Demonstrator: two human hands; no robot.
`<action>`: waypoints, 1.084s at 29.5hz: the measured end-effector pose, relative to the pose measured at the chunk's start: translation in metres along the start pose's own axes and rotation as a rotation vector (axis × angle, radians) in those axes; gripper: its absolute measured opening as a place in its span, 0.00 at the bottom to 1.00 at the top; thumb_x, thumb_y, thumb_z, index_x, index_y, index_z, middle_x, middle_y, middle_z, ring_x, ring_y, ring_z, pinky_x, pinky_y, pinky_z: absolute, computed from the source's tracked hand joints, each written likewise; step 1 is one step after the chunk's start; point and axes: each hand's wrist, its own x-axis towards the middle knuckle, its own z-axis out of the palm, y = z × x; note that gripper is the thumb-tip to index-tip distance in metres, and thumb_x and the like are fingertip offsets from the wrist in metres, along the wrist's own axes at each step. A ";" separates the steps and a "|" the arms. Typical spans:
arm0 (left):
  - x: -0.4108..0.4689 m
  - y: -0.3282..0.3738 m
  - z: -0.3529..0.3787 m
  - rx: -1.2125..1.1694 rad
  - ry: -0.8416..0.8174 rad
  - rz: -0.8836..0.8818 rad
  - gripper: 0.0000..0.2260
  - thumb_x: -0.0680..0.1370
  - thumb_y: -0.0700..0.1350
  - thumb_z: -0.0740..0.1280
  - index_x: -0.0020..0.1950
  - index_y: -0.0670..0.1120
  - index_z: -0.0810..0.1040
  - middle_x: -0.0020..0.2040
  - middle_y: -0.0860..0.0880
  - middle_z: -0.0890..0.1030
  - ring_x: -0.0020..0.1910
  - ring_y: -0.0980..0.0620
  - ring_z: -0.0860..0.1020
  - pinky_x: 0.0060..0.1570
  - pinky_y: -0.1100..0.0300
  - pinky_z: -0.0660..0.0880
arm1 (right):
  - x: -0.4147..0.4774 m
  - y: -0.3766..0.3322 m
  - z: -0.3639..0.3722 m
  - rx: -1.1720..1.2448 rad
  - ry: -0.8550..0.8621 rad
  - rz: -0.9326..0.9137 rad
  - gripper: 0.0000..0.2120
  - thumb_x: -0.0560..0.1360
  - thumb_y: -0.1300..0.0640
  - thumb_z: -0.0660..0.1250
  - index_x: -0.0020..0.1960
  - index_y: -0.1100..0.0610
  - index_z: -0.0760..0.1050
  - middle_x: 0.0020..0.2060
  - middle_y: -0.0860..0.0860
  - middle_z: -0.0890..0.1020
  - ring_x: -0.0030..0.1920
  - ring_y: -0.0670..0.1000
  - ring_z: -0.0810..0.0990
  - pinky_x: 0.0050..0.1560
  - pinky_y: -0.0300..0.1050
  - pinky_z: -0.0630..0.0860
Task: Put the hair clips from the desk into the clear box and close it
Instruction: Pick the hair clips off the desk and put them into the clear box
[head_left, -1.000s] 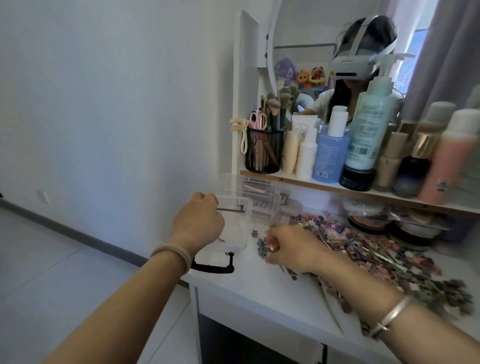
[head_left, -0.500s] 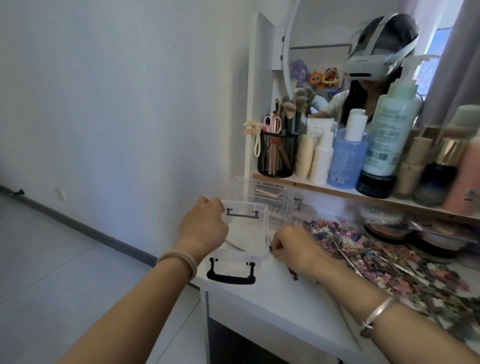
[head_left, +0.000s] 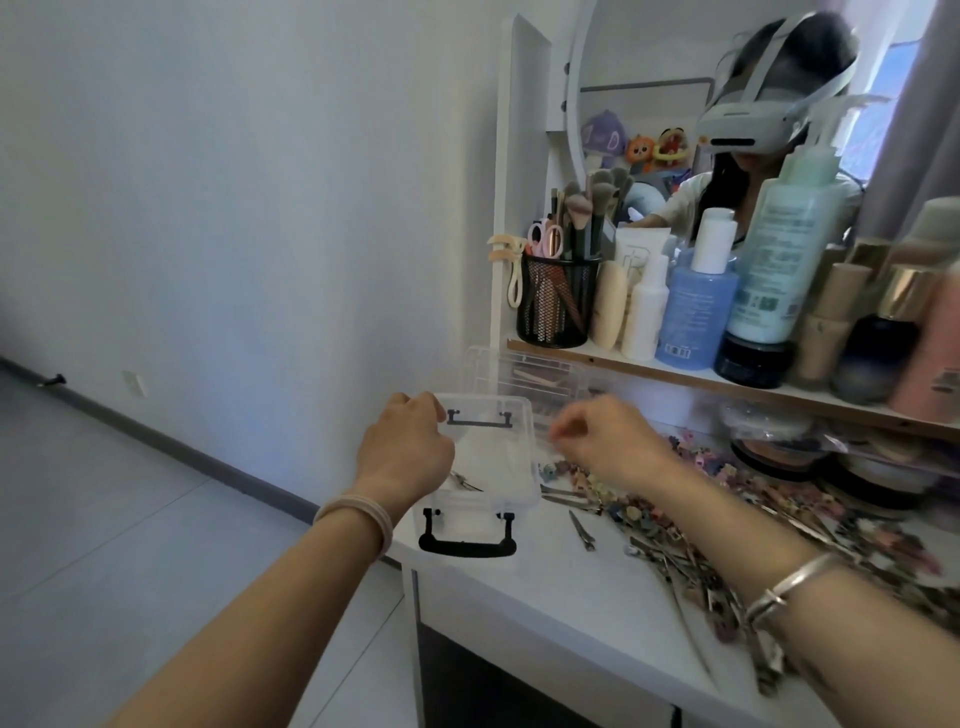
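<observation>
A clear box (head_left: 522, 457) with a black handle (head_left: 467, 546) stands open at the left end of the white desk (head_left: 545, 597). One thin clip (head_left: 467, 484) lies inside it. My left hand (head_left: 405, 452) grips the box's left rim. My right hand (head_left: 608, 441) hovers just right of the box's far corner, its fingers curled and fingertips together; blur hides whether they pinch anything. Several flowered and metal hair clips (head_left: 675, 545) are heaped on the desk to the right, under my right forearm. Two loose metal clips (head_left: 581, 530) lie near the box.
A shelf (head_left: 675, 371) above the desk carries a black mesh brush cup (head_left: 556, 301) and several bottles (head_left: 696, 306). A clear plastic panel (head_left: 540, 374) stands behind the box. Compacts (head_left: 779, 457) sit under the shelf. The desk ends just left of the box.
My right hand left the clip pile, went to the box's right rim, then rose up beside its far corner. My left hand stayed on the box. The camera swung left.
</observation>
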 end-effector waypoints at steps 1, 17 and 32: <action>0.000 0.000 0.000 -0.003 0.006 -0.006 0.18 0.77 0.36 0.56 0.65 0.44 0.70 0.67 0.43 0.68 0.61 0.42 0.72 0.58 0.55 0.67 | -0.002 0.007 0.008 -0.103 -0.083 0.008 0.10 0.76 0.62 0.64 0.56 0.58 0.79 0.52 0.52 0.81 0.49 0.47 0.77 0.52 0.38 0.72; 0.002 -0.005 -0.001 -0.170 -0.031 -0.085 0.17 0.77 0.36 0.54 0.64 0.45 0.72 0.67 0.44 0.72 0.63 0.43 0.72 0.62 0.54 0.69 | 0.007 0.018 0.036 -0.393 -0.227 0.062 0.18 0.69 0.67 0.62 0.26 0.55 0.59 0.25 0.51 0.62 0.26 0.50 0.62 0.26 0.41 0.59; 0.001 -0.005 -0.002 -0.229 -0.040 -0.102 0.16 0.77 0.37 0.54 0.63 0.45 0.72 0.66 0.44 0.73 0.59 0.42 0.74 0.61 0.51 0.72 | 0.004 0.022 0.033 -0.520 -0.216 -0.035 0.09 0.76 0.65 0.55 0.38 0.57 0.64 0.32 0.50 0.68 0.40 0.54 0.71 0.27 0.39 0.59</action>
